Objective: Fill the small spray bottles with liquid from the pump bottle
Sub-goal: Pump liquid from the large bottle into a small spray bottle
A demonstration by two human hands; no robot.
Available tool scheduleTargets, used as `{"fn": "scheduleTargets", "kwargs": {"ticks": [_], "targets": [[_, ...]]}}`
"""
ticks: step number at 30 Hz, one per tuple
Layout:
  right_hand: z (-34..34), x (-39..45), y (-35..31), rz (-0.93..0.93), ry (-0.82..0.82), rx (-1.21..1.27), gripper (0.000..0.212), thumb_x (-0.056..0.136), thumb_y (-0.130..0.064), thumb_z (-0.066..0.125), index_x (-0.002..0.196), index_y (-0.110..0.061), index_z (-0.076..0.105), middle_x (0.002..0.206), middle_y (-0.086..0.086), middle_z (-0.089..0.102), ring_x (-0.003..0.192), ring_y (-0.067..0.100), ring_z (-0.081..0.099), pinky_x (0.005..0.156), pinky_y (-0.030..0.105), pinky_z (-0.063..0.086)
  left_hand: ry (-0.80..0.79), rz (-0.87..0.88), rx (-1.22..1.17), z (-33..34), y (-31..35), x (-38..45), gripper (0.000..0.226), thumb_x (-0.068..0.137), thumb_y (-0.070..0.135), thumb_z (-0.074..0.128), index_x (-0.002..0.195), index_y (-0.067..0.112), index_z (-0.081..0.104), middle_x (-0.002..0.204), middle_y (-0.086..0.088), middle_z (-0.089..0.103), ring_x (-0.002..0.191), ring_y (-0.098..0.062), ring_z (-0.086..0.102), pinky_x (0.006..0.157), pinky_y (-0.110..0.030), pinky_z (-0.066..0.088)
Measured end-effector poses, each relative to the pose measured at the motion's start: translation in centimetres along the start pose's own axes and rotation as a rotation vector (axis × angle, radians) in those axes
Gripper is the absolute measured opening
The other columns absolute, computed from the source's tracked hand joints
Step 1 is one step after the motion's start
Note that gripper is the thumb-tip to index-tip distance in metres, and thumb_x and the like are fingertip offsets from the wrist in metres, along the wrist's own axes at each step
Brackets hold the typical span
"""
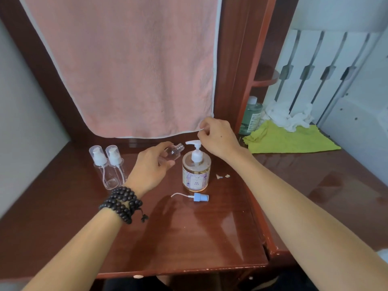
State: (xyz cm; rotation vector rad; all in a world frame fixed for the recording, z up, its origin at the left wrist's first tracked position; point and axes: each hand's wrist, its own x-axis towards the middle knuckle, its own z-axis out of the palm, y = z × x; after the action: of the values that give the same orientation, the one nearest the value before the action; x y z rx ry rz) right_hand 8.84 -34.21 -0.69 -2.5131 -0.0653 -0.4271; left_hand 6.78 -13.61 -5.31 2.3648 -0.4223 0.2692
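Note:
My left hand (152, 166) grips a small clear bottle (175, 152) with no cap, tilted so its threaded neck points right toward the pump spout. The pump bottle (196, 171), clear with amber liquid, a patterned label and a white pump head, stands upright at the middle of the desk. My right hand (217, 136) hovers just above and behind the pump head, fingers curled, pinching something small and pale. A blue spray cap (198, 197) with its white dip tube lies on the desk in front of the pump bottle. Two capped clear spray bottles (108, 166) stand upright at the left.
A pink towel (130, 66) hangs behind the desk. At the right lie a green cloth (294, 139) and crumpled white tissue (287, 116), next to a green-tinted bottle (251, 116). Small pale scraps (222, 176) lie right of the pump bottle. The wooden desk (189, 238) has a front edge.

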Motion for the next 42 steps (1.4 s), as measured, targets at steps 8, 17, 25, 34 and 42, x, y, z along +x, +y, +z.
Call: {"fn": "scheduleTargets", "kwargs": {"ticks": [8, 17, 25, 34, 42], "targets": [[1.4, 2.4, -0.6, 0.252, -0.263, 0.072, 0.027, 0.097, -0.033, 0.045, 0.109, -0.014, 0.060, 0.109, 0.009, 0.063, 0.101, 0.030, 0.062, 0.095, 0.052, 0.052, 0.000, 0.125, 0.015, 0.7, 0.4, 2.1, 0.043, 0.084, 0.019, 0.069, 0.125, 0.029, 0.059, 0.100, 0.005, 0.065, 0.082, -0.006, 0.060, 0.077, -0.015, 0.039], [3.7, 3.4, -0.6, 0.336, -0.295, 0.082, 0.024, 0.099, -0.027, 0.035, 0.105, -0.013, 0.054, 0.109, 0.010, 0.060, 0.103, 0.033, 0.059, 0.094, 0.051, 0.048, 0.022, 0.179, 0.008, 1.4, 0.0, 2.9, 0.042, 0.084, 0.032, 0.071, 0.125, 0.023, 0.062, 0.090, 0.002, 0.065, 0.077, -0.011, 0.060, 0.073, -0.012, 0.039], [4.0, 2.3, -0.3, 0.379, -0.287, 0.068, 0.048, 0.103, -0.030, 0.032, 0.150, -0.034, 0.040, 0.141, 0.006, 0.054, 0.129, 0.034, 0.047, 0.108, 0.056, 0.025, -0.021, 0.170, 0.021, 2.2, 0.0, 2.6, 0.028, 0.086, 0.023, 0.069, 0.112, 0.021, 0.062, 0.084, -0.004, 0.067, 0.076, -0.019, 0.058, 0.073, -0.028, 0.046], [3.8, 2.7, -0.2, 0.383, -0.273, 0.057, 0.051, 0.101, -0.029, 0.030, 0.151, -0.037, 0.035, 0.137, 0.007, 0.055, 0.127, 0.034, 0.047, 0.107, 0.057, 0.021, 0.022, 0.193, 0.033, 2.2, 0.6, 2.6, 0.029, 0.085, 0.017, 0.070, 0.113, 0.015, 0.065, 0.088, -0.003, 0.064, 0.081, -0.020, 0.060, 0.075, -0.027, 0.043], [3.2, 3.0, -0.8, 0.330, -0.185, 0.023, 0.046, 0.104, -0.036, 0.033, 0.150, -0.034, 0.038, 0.133, 0.005, 0.060, 0.128, 0.031, 0.048, 0.107, 0.054, 0.024, 0.013, 0.208, 0.010, 1.4, 1.0, 2.7, 0.032, 0.088, 0.018, 0.067, 0.120, 0.015, 0.063, 0.097, 0.001, 0.065, 0.077, -0.007, 0.055, 0.072, -0.005, 0.036]]}}
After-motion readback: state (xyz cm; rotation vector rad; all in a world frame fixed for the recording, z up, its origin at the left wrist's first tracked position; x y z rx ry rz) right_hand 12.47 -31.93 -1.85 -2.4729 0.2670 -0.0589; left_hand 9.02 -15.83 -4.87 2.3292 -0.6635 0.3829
